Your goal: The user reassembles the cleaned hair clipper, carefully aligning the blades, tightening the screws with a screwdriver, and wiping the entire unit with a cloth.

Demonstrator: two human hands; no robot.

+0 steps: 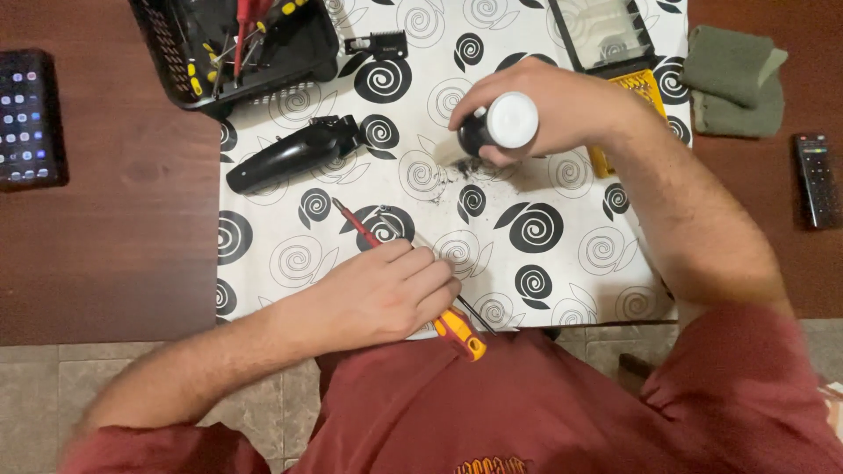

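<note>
Nearest the camera is the person's dark red shirt, and just beyond it, at the near edge of the table, the left hand lies flat over a red and yellow screwdriver; its fingers are loosely curled over the shaft rather than clenched, the orange-yellow handle end poking out on the near right and the red shaft and tip reaching out to the far left. Farther off and to the right, the right hand is closed round a small dark bottle with a white cap, held tipped above a smudge of dark debris on the black-and-white spiral-patterned cloth. A black hair clipper body lies on the cloth to the far left, well apart from both hands, and a small black clipper part sits beyond it, next to a black basket of tools. As far as can be judged, the clipper is already taken apart and not yet put back together; whether the bottle is pouring cannot be told. A phone lies at far left, a folded green towel and a remote at right.
</note>
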